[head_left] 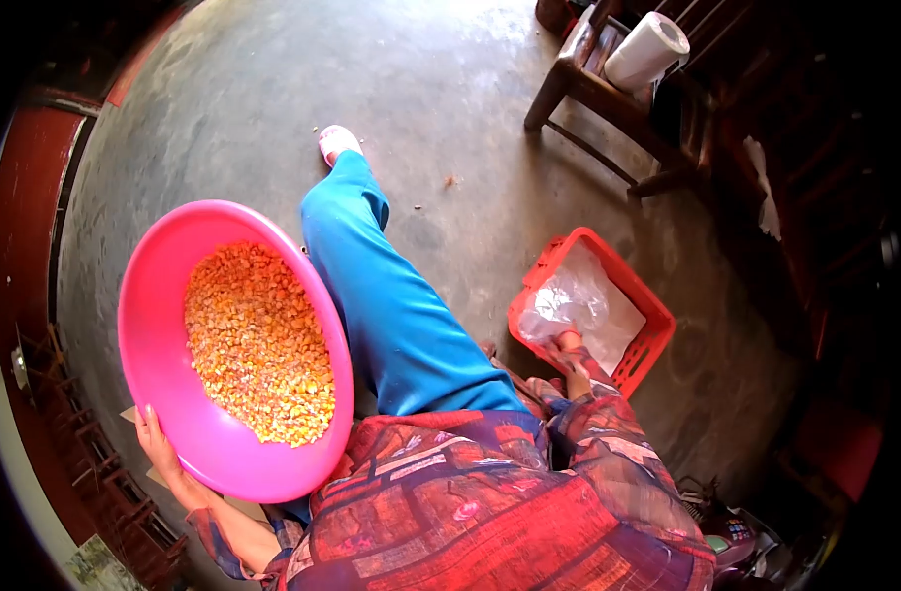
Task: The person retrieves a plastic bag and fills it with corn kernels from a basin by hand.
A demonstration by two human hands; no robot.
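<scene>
A large pink basin (165, 295), tilted, holds a heap of dried yellow-orange corn kernels (258, 345). My left hand (158, 445) grips its lower left rim, with fingertips showing on the inner edge. On the right, a red plastic basket (650, 340) with slotted sides rests on the floor. A clear plastic bag (572, 295) lies crumpled inside it, over a whitish sheet or lining. Reaching over the basket's near edge, my right hand (571, 345) is closed at the near part of the bag; its fingertips are partly hidden.
A dark wooden chair (608, 89) stands at the upper right with a white paper roll (647, 51) on it. My blue-trousered leg (391, 295) stretches between basin and basket. Small bits of debris (451, 181) lie on the concrete floor (224, 128). Dark furniture lines both sides.
</scene>
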